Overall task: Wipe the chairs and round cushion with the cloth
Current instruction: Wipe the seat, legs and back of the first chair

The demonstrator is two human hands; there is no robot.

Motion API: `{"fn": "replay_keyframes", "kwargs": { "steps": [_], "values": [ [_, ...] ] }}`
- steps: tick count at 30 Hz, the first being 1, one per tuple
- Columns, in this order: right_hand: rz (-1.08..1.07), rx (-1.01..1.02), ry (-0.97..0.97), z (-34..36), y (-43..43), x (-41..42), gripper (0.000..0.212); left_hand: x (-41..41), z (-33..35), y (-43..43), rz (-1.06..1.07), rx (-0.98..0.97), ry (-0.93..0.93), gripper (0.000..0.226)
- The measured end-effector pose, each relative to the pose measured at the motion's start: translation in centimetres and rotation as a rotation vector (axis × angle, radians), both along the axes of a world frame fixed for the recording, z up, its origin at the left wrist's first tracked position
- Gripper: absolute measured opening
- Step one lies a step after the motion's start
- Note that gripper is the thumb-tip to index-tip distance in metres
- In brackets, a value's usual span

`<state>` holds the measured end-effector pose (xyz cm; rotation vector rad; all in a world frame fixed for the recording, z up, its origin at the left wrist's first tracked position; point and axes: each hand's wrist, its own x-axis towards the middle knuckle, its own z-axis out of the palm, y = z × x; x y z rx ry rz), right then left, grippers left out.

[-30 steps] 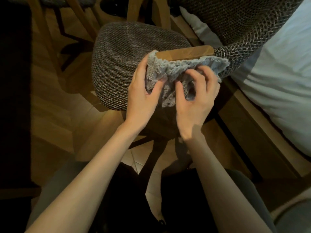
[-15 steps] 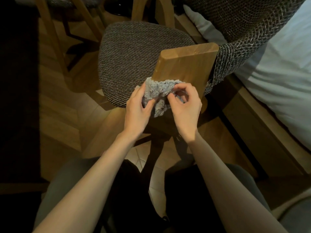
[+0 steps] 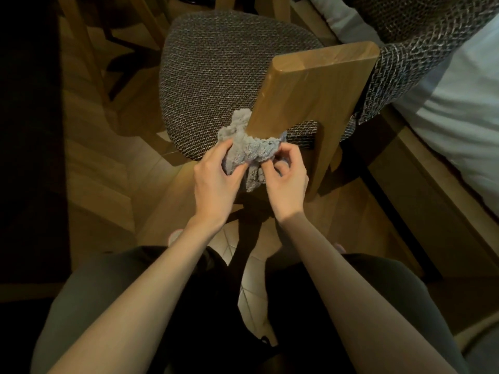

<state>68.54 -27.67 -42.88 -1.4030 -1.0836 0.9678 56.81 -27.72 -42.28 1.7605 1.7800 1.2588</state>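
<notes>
A chair with a grey woven seat and a wooden back support stands in front of me. A grey-blue fluffy cloth is wrapped around the bottom of the wooden support, just above the seat's rear edge. My left hand grips the cloth's left side. My right hand pinches its right side with curled fingers. The chair's woven backrest curves away at the upper right.
A bed with white sheets and a wooden frame lies to the right. Wooden legs of other furniture stand at the upper left on the wood floor. My knees are below, close to the chair.
Both hands have slid the cloth down the wooden support, from its top edge to its base near the seat. More bare wood shows above the cloth now.
</notes>
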Motion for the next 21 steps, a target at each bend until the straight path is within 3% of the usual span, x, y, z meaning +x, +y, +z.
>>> {"fn": "replay_keyframes", "kwargs": {
  "steps": [9,21],
  "values": [
    [-0.190,0.061,0.087,0.5,0.0,-0.4,0.026,0.2,0.3,-1.3,0.109,-0.005,-0.093,0.032],
    [-0.121,-0.143,-0.022,-3.2,-0.2,-1.8,0.031,-0.5,-2.4,-1.2,0.146,-0.264,-0.042,0.036]
  ]
}}
